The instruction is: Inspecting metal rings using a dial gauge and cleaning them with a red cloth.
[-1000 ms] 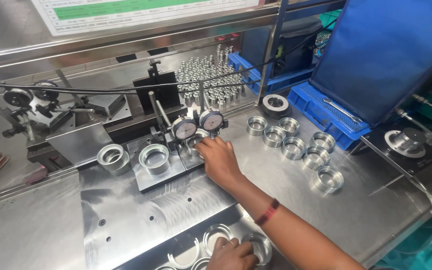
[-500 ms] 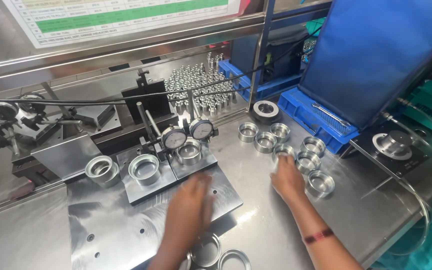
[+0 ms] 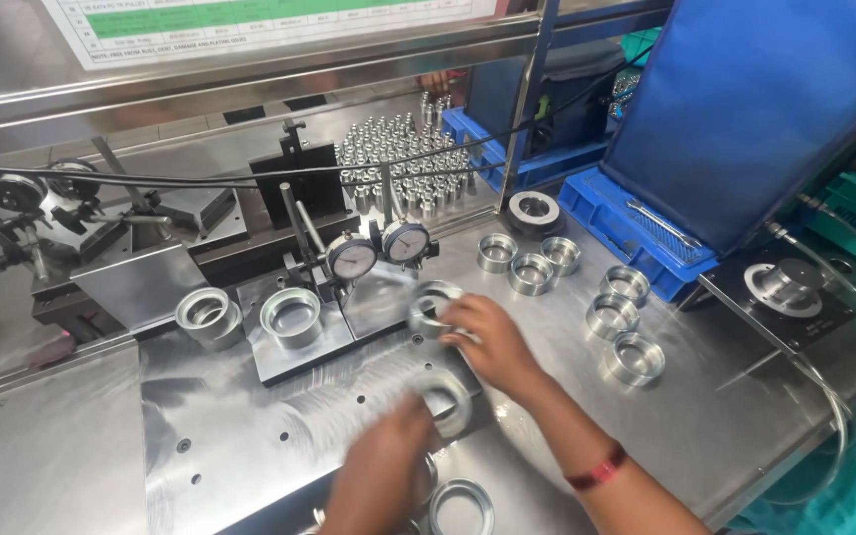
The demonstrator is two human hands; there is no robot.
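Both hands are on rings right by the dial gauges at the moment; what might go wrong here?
The right hand carries a metal ring just under the two dial gauges; a knock might upset their setting. The left hand is blurred beside another ring near the plate's edge, so it could slide off onto the rings below.

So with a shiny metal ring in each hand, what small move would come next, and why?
Probably the right hand sets its shiny metal ring onto the grey gauge plate beneath the two round dial gauges, since it already hovers there.
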